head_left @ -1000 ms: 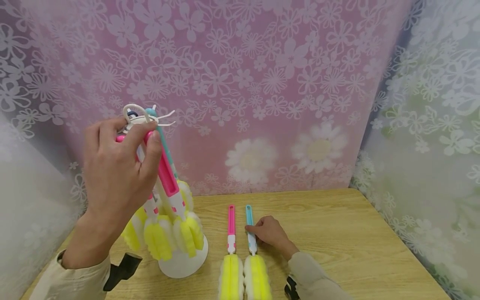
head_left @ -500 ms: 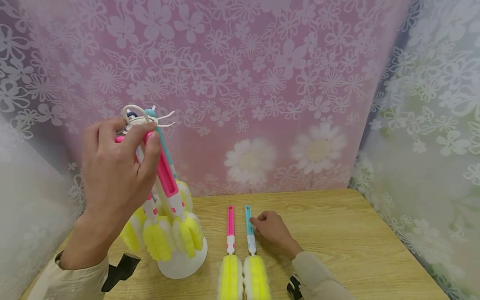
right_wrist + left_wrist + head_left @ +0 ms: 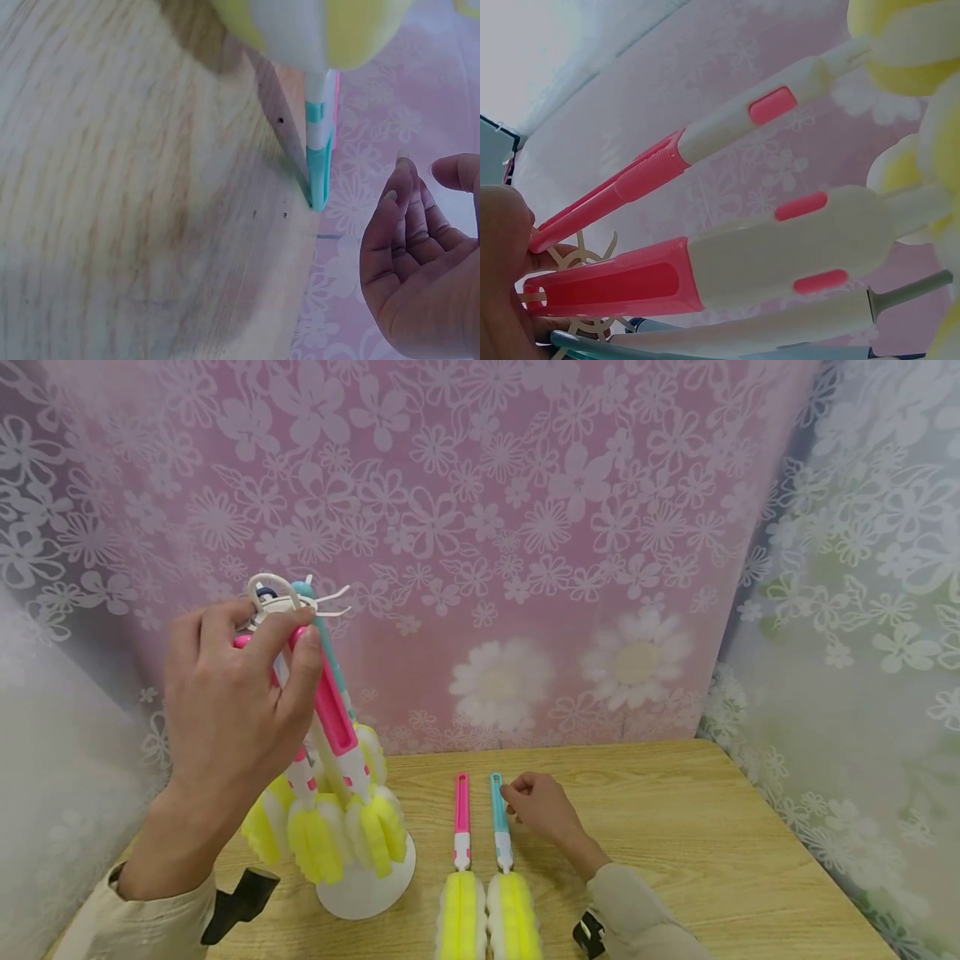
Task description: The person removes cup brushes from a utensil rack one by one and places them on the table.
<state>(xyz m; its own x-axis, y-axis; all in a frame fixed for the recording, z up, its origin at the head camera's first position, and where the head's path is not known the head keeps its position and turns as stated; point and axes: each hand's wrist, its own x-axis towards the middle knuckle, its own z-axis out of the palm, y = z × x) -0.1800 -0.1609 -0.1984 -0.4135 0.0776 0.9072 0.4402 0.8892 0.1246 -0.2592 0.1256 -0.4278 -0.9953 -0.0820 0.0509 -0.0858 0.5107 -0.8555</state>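
Note:
My left hand (image 3: pixel 232 693) grips the top of a white stand (image 3: pixel 375 897) with prongs, its thumb over the end of a pink brush handle (image 3: pixel 330 706). Yellow and white sponge bottle brushes (image 3: pixel 315 839) hang from that stand, their heads down. In the left wrist view, two pink handles (image 3: pixel 622 281) run up to the fingers. My right hand (image 3: pixel 546 810) holds nothing, its fingers loosely bent beside the blue handle (image 3: pixel 498 806) of a sponge bottle brush lying on the table. A pink-handled bottle brush (image 3: pixel 462 818) lies parallel to it on the left.
Both lying brushes have their sponge heads (image 3: pixel 513 914) toward the near edge of the wooden table (image 3: pixel 675 852). A pink flowered curtain (image 3: pixel 525 527) stands behind, with pale flowered sheets at the sides. The stand's round base is left of the lying brushes.
My right hand has come off the blue handle and shifted slightly right and toward the back. The left hand keeps its grip at the stand's top.

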